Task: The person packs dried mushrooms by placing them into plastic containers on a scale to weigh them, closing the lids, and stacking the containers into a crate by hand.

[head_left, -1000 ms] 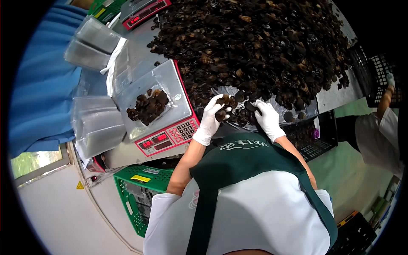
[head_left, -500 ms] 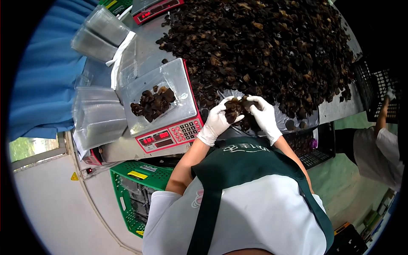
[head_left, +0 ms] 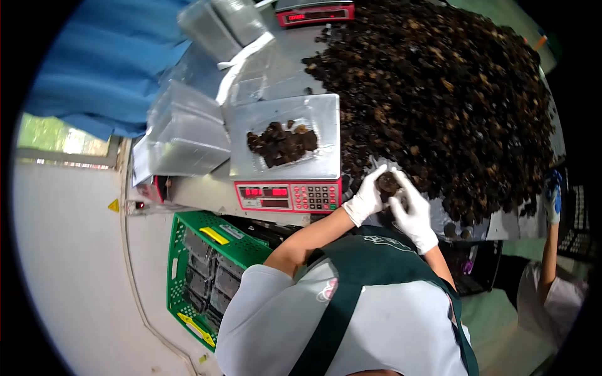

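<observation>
Both of my hands wear white gloves and meet at the near edge of the mushroom pile. My left hand (head_left: 365, 199) is closed, its fingertips on a dark wood ear mushroom (head_left: 387, 182). From the other side, my right hand (head_left: 414, 216) grips the same piece, fingers bent around it. To the left, a digital scale (head_left: 241, 166) with a red front panel carries a clear plastic tray (head_left: 311, 123). A small heap of wood ear mushrooms (head_left: 282, 145) lies in that tray. The large pile of wood ear mushrooms (head_left: 439, 106) spreads over the table beyond my hands.
Stacked clear trays (head_left: 188, 135) stand left of the scale; a second scale (head_left: 313, 14) is at the back. Below, a green crate (head_left: 251, 247) holds packed dark boxes. At right, a co-worker's blue-gloved hand (head_left: 553, 194) is beside a black crate (head_left: 574, 216).
My view has turned, so the scale and pile appear farther right. My hands have come closer together, and the larger mushroom clump between them now looks like a smaller round piece.
</observation>
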Demonstrator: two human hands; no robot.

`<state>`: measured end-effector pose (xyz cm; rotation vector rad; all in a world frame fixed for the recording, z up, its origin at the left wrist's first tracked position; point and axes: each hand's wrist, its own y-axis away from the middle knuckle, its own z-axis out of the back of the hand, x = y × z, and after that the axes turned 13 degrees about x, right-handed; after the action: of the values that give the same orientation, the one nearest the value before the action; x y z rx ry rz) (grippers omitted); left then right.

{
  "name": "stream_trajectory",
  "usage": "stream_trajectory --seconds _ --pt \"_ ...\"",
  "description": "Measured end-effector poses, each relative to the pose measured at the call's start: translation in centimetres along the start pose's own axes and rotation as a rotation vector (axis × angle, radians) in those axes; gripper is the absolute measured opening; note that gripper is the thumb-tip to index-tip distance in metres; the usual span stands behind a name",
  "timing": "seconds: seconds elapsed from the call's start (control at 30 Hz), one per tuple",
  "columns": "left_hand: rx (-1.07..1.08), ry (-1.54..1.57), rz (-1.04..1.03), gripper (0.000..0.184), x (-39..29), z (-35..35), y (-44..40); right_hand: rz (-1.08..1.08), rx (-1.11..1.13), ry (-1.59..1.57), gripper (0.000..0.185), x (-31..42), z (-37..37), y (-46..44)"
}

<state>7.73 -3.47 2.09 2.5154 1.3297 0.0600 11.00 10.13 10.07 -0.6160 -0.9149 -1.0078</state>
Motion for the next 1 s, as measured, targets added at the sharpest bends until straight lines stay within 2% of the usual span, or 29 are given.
stream_trajectory --seconds 0.03,0.1,0.17,0.2,0.23,0.27,0.3,0.33,0.37,0.4,0.5,0.57,0.6,0.63,0.7,0.73,0.77,0.83,0.87,0.93,1.0 --pt "-0.013 0.014 0.034 0.022 -0.5 -0.9 0.5 0.043 -0.093 -0.013 0.047 -0.8 0.2 0.1" --pt "-0.039 0.043 0.002 0.026 -1.9 -2.1 1.6 -0.063 -0.189 -0.012 0.042 -0.8 1.2 0.6" --pt "-0.044 0.065 -0.025 0.028 -3.4 -4.1 3.1 -0.046 -0.231 0.101 0.043 -2.3 1.8 1.2" --pt "0.0 0.027 -0.082 0.028 -4.6 -4.9 4.1 -0.179 -0.154 0.046 0.044 -2.8 1.8 1.9" --pt "0.025 -0.232 -0.217 0.028 -5.4 -6.1 5.2 -0.312 -0.077 -0.008 0.046 -3.2 1.9 2.5" --pt "0.008 -0.484 -0.359 0.028 -6.3 -7.2 6.3 -0.165 -0.093 0.229 0.053 -5.0 1.2 3.3" --pt "0.035 -0.56 -0.477 0.026 -7.9 -7.9 7.6 -0.142 -0.028 0.41 0.068 -5.8 0.7 4.0" --pt "0.057 -0.634 -0.598 0.025 -9.5 -8.6 8.8 -0.201 0.051 0.486 0.074 -5.5 0.3 4.4" --pt "0.143 -0.309 -0.609 0.023 -12.3 -8.7 9.7 -0.261 0.129 0.562 0.08 -5.0 -0.2 4.6" --pt "0.144 -0.307 -0.605 0.023 -14.1 -8.8 10.5 -0.261 0.178 0.625 0.086 -5.3 -0.8 4.7" --pt "-0.135 -0.81 -1.207 0.017 -17.8 -9.2 12.6 -0.181 0.137 0.695 0.085 -5.7 -1.5 4.6" --pt "-0.378 -1.176 -1.291 0.015 -18.7 -9.1 13.0 -0.172 0.151 0.711 0.082 -5.8 -1.8 4.3" --pt "-0.469 -1.416 -1.271 0.017 -18.6 -8.9 13.0 -0.165 0.163 0.73 0.079 -5.8 -1.9 4.1" --pt "-0.492 -1.746 -1.139 0.022 -18.9 -7.6 13.1 -0.163 0.161 0.732 0.079 -6.0 -2.1 3.9" --pt "-0.6 -2.633 -0.732 0.03 -18.9 -4.8 13.0 -0.152 0.155 0.786 0.075 -6.3 -2.5 3.5" --pt "-0.588 -2.599 -0.733 0.033 -18.8 -3.8 12.6 -0.145 0.142 0.788 0.062 -6.2 -2.6 3.2" --pt "-0.572 -2.567 -0.732 0.036 -18.5 -4.1 12.3 -0.142 0.145 0.789 0.062 -7.0 -3.0 3.2" --pt "-0.533 -2.595 -0.722 0.034 -18.5 -4.9 12.8 -0.049 0.038 0.805 0.048 -8.6 -3.8 3.1" --pt "-0.531 -2.497 -0.699 0.036 -18.7 -5.0 13.1 -0.037 0.004 0.781 0.033 -8.7 -3.8 3.0" --pt "-0.546 -2.369 -0.655 0.041 -19.4 -5.9 14.0 -0.043 -0.04 0.727 0.03 -8.9 -3.6 2.5" --pt "-0.561 -2.296 -0.737 0.036 -20.2 -6.3 15.0 -0.061 -0.149 0.577 0.022 -8.7 -3.5 1.8"
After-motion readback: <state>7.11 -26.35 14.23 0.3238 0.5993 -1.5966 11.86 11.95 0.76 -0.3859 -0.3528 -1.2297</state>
